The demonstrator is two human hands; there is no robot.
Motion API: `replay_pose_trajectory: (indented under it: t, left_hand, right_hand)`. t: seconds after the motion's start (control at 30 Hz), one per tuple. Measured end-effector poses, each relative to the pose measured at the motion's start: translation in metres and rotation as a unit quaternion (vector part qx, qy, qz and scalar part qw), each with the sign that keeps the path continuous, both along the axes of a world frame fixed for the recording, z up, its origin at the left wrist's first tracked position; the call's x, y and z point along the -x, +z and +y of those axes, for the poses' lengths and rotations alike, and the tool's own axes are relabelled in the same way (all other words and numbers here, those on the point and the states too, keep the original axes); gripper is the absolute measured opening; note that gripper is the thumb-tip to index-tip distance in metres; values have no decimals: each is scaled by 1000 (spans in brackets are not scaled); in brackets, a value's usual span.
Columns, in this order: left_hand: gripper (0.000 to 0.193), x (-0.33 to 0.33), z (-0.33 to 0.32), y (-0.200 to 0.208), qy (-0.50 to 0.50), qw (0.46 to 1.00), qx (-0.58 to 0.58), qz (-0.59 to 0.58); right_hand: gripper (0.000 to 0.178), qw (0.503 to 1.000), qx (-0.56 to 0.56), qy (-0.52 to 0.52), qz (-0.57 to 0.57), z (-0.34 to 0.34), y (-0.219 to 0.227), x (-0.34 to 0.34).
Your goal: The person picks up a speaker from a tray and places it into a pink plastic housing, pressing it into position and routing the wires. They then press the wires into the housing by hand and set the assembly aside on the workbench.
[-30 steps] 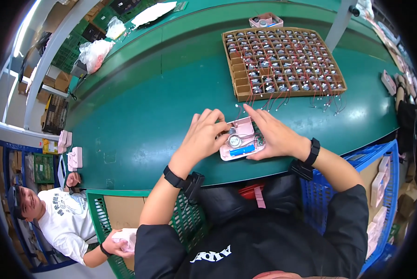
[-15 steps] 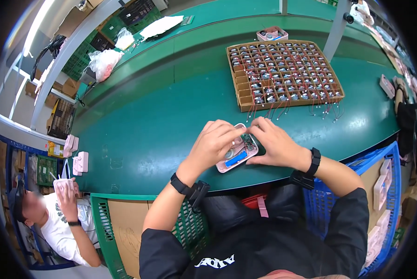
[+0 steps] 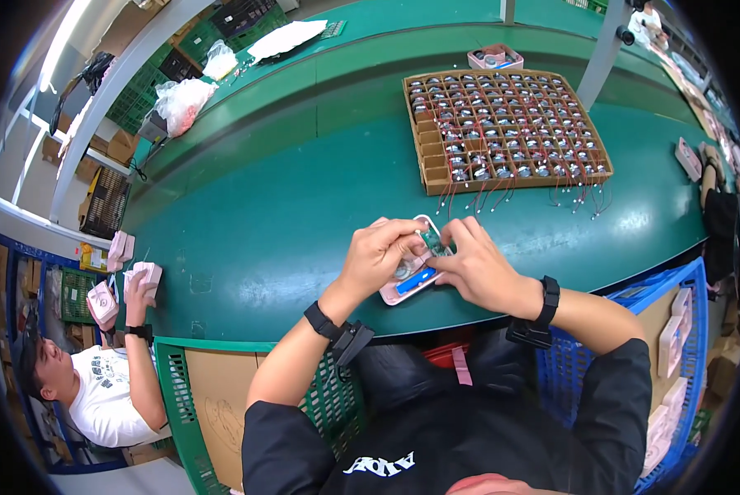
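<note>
A pink plastic housing (image 3: 392, 295) lies open, tilted on the green bench in front of me. It holds a blue battery (image 3: 416, 280), and a round part beside it is partly covered by fingers. Between my hands, at the housing's far end, is a small green circuit board (image 3: 432, 240). My left hand (image 3: 380, 254) is closed, thumb and fingertips pinching at the board's left edge. My right hand (image 3: 479, 266) curls over the housing from the right, its fingertips closed at the board's right side. Fingers hide exactly where each grip meets the board.
Beyond my hands stands a divided cardboard tray (image 3: 433, 175) of round speakers with red wires, a pink housing (image 3: 496, 58) behind it. A co-worker (image 3: 106, 388) at left handles pink housings. A green crate (image 3: 176, 396) and a blue crate (image 3: 692, 330) flank me.
Both hands have closed in on the circuit board, which now sits tilted; my right fingers have moved left over the housing. The co-worker's hands have separated, each at a pink housing.
</note>
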State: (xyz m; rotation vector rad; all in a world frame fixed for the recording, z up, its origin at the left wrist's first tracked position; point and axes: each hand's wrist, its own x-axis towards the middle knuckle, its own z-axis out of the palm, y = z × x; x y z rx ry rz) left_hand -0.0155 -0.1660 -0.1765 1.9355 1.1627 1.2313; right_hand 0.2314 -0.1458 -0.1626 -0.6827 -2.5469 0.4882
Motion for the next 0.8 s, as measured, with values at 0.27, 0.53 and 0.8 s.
replay_pose_trajectory:
  t: [0.27, 0.53, 0.8]
  left_hand:
    - [19, -9, 0, 3, 1, 1000, 3, 24]
    - [17, -12, 1, 3, 26, 998, 7, 50]
    - [22, -15, -2, 14, 60, 998, -21, 17]
  right_hand:
    - [32, 993, -119, 15, -17, -4, -11, 4]
    - [31, 995, -99, 11, 0, -5, -10, 3]
    - [29, 996, -91, 17, -5, 0, -9, 2]
